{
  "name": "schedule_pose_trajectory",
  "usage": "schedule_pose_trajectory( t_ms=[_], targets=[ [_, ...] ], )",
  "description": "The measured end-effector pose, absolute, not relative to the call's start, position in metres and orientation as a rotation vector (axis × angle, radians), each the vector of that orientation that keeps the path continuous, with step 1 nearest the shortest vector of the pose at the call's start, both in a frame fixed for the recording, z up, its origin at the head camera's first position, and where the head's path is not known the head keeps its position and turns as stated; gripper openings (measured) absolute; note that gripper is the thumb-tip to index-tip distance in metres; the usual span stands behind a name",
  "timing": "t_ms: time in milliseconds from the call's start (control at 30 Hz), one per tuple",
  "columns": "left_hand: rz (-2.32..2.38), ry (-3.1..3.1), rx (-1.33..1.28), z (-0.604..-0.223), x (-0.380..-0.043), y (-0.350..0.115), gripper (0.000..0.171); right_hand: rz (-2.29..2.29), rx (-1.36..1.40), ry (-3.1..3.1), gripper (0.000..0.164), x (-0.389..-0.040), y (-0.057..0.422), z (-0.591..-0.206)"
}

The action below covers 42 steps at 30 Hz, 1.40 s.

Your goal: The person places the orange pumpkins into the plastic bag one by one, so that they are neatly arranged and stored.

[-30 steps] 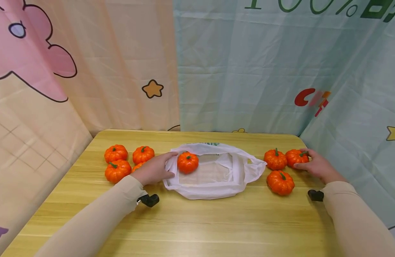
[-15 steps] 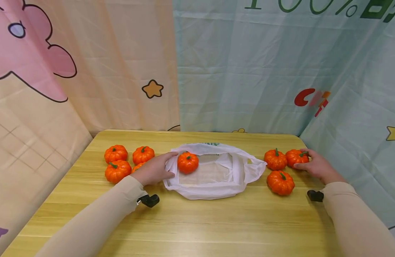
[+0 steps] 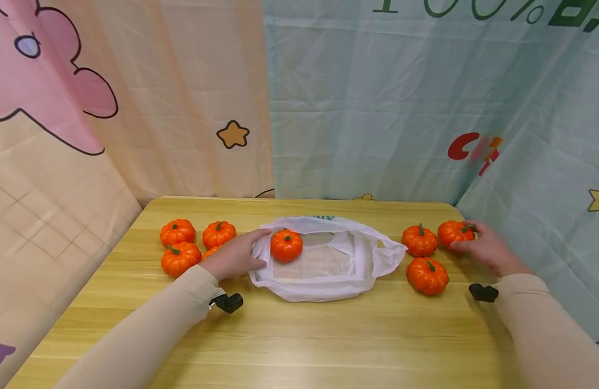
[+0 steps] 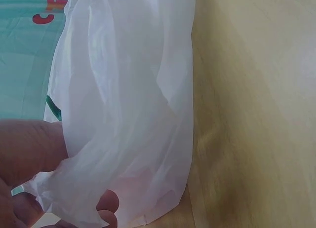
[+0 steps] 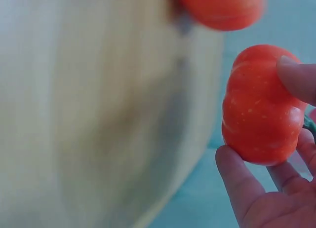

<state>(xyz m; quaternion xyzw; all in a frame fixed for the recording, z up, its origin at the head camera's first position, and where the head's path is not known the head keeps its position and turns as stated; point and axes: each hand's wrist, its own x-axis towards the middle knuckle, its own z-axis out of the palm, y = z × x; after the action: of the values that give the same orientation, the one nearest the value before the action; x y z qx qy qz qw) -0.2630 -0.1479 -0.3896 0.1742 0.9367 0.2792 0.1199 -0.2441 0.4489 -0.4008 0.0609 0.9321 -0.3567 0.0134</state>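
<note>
My left hand (image 3: 237, 254) holds the left edge of a white plastic bag (image 3: 324, 290), its thumb and fingers gripping the thin film in the left wrist view. The bag lies open-mouthed at the middle of the table, with one small orange pumpkin (image 3: 286, 246) inside at its left end. At the right, my right hand (image 3: 496, 251) holds another small pumpkin (image 5: 261, 104) between thumb and fingers. Two more pumpkins sit beside it, one further back (image 3: 419, 241) and one nearer pumpkin (image 3: 427, 276).
Several pumpkins stand left of my left hand, among them a front-left pumpkin (image 3: 180, 259); one is partly hidden by that hand. The wooden table (image 3: 328, 346) ends at printed curtains (image 3: 367, 108) behind and at both sides.
My right hand has raised its pumpkin slightly and shifted it to the right, away from the pumpkin next to it. The left hand and the bag have stayed put.
</note>
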Motion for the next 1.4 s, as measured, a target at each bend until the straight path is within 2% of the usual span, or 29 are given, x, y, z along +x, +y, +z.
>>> schedule_pose_trajectory(
  t_ms=[200, 400, 600, 967, 1233, 1400],
  targets=[
    [0.797, 2.750, 0.539, -0.387, -0.265, -0.147, 0.083, -1.120, 0.168, 2.988, 0.090, -0.246, 0.426, -0.362],
    [0.773, 2.764, 0.554, -0.388, -0.267, -0.147, 0.083, -1.036, 0.052, 2.997, 0.090, -0.248, 0.372, -0.322],
    [0.770, 2.765, 0.555, -0.388, -0.267, -0.147, 0.083, -1.089, -0.140, 2.897, 0.082, -0.251, 0.313, -0.305],
    [0.766, 2.768, 0.571, -0.388, -0.265, -0.147, 0.083, -0.994, -0.432, 2.800, 0.072, -0.260, 0.230, -0.314],
    [0.760, 2.776, 0.587, -0.388, -0.264, -0.145, 0.082, -0.889, -0.674, 2.713, 0.063, -0.267, 0.192, -0.336],
    [0.781, 2.770, 0.574, -0.388, -0.263, -0.144, 0.083, -0.793, -0.769, 2.685, 0.063, -0.268, 0.176, -0.347]
  ],
)
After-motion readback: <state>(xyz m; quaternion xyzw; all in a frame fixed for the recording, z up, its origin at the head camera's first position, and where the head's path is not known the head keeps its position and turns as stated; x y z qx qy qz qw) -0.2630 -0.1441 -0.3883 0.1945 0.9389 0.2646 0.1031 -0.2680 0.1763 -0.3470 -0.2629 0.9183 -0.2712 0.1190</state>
